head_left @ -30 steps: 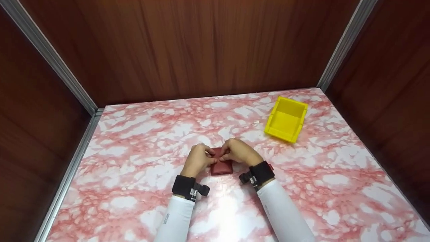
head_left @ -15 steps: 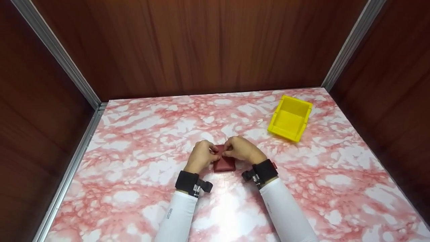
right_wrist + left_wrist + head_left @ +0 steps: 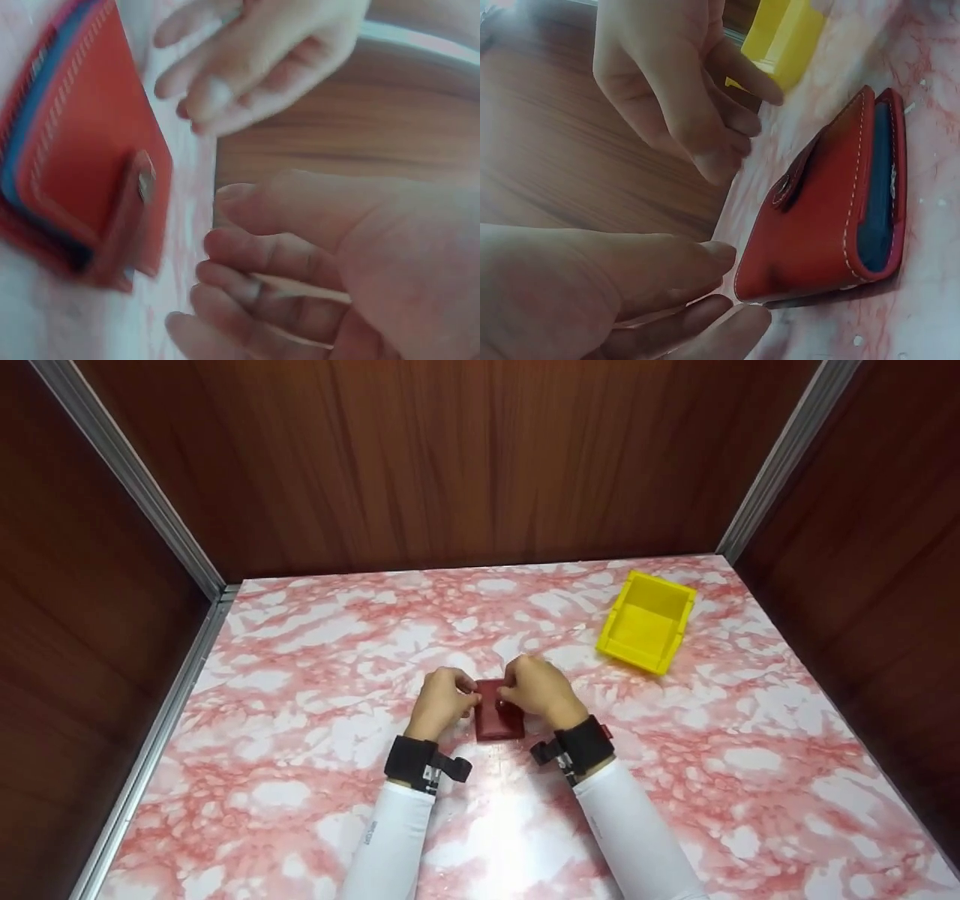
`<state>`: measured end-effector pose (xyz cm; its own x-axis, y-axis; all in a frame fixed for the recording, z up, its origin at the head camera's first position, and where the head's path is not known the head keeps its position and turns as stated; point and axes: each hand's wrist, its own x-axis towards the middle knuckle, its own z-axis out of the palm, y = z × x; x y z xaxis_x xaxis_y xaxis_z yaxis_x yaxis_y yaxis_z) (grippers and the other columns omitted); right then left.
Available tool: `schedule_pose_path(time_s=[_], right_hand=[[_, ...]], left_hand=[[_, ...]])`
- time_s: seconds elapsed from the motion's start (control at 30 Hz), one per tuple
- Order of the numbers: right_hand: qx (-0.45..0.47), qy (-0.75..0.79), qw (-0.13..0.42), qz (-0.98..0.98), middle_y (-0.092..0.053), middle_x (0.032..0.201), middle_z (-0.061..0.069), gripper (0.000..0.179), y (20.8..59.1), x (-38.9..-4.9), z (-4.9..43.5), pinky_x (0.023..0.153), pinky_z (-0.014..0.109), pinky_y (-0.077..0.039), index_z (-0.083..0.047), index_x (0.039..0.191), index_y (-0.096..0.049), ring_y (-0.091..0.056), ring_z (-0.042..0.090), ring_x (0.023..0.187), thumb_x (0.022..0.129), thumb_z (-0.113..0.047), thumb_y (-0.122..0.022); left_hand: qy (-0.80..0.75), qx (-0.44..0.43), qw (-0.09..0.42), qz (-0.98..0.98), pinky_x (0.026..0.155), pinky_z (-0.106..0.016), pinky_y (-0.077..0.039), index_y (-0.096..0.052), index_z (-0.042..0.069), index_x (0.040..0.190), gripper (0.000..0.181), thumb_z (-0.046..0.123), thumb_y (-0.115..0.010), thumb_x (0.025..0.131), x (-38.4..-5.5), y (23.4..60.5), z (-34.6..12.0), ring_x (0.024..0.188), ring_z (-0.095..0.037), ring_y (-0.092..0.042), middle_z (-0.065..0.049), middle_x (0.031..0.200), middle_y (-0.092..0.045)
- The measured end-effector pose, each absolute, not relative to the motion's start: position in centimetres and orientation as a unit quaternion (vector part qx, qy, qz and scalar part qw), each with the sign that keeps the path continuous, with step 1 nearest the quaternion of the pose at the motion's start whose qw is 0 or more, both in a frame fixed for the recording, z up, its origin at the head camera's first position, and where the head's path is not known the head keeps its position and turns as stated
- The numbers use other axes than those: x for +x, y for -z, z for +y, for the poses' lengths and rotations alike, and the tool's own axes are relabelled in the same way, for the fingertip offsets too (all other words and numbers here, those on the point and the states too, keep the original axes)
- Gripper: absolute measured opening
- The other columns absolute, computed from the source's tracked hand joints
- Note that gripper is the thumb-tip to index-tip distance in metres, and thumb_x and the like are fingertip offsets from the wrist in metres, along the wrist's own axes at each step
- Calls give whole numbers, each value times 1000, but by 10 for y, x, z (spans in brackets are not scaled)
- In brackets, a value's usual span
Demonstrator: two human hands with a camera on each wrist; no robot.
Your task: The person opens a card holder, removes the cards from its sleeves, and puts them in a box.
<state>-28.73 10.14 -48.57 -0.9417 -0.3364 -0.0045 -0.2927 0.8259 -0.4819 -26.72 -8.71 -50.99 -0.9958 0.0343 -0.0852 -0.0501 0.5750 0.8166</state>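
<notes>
A red leather wallet with pale stitching lies on the table between both hands. Its strap with a metal snap lies over the cover, and blue inner layers show at the edge. My left hand is beside the wallet's left edge, fingers loosely bent and gripping nothing; the left wrist view shows its fingertips very near the lower corner, contact unclear. My right hand hovers at the wallet's right side. In the right wrist view its fingers are relaxed, apart from the wallet, with nothing between them.
A yellow open bin stands at the back right of the pink-and-white marbled table. Brown wood-look panels enclose the table at the back and both sides, with metal posts in the corners.
Both hands have drawn apart from the middle of the wallet, left hand leftward and right hand slightly rightward. More of the wallet's cover and its snap now show.
</notes>
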Motion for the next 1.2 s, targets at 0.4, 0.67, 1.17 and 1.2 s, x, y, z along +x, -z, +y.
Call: schedule_pose_path(time_s=[0.4, 0.67, 1.17, 1.2], right_hand=[[-160, 225, 88, 957, -60, 74, 5, 26, 534, -305, 96, 56, 36, -46, -10, 80, -63, -56, 20, 63, 91, -26, -81], [-186, 212, 83, 956, -59, 72, 2, 27, 576, -332, 105, 55, 33, -44, -14, 81, -62, -54, 18, 64, 90, -34, -77], [-173, 210, 94, 958, -62, 72, 3, 25, 558, -321, 99, 58, 35, -47, -13, 82, -64, -57, 19, 65, 91, -31, -78], [-174, 207, 96, 958, -63, 73, 4, 25, 553, -318, 98, 59, 36, -48, -12, 82, -64, -58, 20, 65, 92, -30, -78]], left_hand=[[-476, -89, 85, 871, 48, -25, -61, -69, 6, 79, 23, 15, -84, 95, -266, 523, -81, 51, -15, -72, -11, 74, -77], [-467, -99, 110, 872, 49, -29, -64, -64, 7, 80, 31, 23, -85, 96, -267, 522, -80, 51, -18, -72, -18, 71, -78], [-457, -95, 115, 877, 45, -28, -60, -66, 3, 81, 28, 20, -84, 95, -277, 534, -81, 47, -16, -70, -11, 63, -74], [-453, -95, 117, 879, 44, -28, -60, -67, 4, 81, 28, 22, -85, 94, -282, 540, -82, 46, -16, -70, -10, 62, -73]])
